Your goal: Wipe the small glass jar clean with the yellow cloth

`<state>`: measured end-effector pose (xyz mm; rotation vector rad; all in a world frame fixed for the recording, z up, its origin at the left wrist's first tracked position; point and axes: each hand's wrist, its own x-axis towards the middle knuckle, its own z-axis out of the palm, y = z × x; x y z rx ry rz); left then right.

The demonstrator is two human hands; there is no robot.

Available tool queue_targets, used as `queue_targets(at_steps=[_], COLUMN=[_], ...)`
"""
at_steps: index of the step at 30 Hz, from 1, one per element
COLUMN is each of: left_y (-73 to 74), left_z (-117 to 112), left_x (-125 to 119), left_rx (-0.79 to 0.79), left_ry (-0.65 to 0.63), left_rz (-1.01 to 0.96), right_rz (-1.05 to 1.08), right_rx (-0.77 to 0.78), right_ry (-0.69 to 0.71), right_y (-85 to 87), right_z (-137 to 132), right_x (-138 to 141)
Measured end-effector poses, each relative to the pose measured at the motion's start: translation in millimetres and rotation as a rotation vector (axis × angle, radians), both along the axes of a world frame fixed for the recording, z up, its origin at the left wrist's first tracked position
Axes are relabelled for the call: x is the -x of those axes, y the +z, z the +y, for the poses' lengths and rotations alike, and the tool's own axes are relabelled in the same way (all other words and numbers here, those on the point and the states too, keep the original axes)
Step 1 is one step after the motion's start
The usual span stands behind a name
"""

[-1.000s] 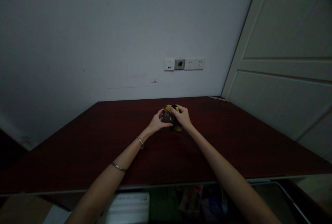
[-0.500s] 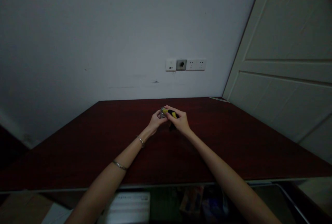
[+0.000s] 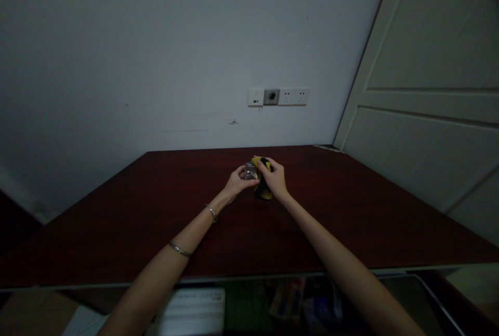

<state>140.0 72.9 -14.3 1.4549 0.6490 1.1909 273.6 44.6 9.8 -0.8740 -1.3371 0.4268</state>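
Note:
Above the dark red table (image 3: 187,211), my left hand (image 3: 237,183) grips a small, clear, box-like object (image 3: 250,172) between thumb and fingers. Its exact kind is too small to make out. My right hand (image 3: 276,176) is closed on a yellow and black cloth (image 3: 265,190), part of which hangs down below the fingers. The cloth touches or nearly touches the right side of the clear object. Two bracelets circle my left forearm.
Behind the table rises a pale wall with a row of sockets (image 3: 286,97). A white panelled door (image 3: 429,97) stands at the right. Below the table's front edge are a silvery white case (image 3: 195,310) and several dim packages (image 3: 288,299).
My right hand has shifted slightly right with the cloth, which now hangs lower and more spread. More of the clear object in my left hand shows.

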Motion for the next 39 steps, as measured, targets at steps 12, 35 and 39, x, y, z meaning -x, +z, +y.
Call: queue_targets(at_steps=[12, 35, 39], left_y=[-0.2, -10.9, -7.3], left_z=[3.0, 17.9, 11.3], left_x=[0.2, 4.6, 1.7], left_rx=[-0.017, -0.081, -0.096], left_ry=[0.051, 0.060, 0.055], left_rz=[0.015, 0.116, 0.169], right_rz=[-0.229, -0.364, -0.235], right_rx=[-0.114, -0.162, -0.042], right_ry=[0.043, 0.097, 0.018], right_y=[3.5, -2.2, -2.0], right_z=[-10.7, -3.2, 0.8], right_x=[-1.5, -7.1, -8.5])
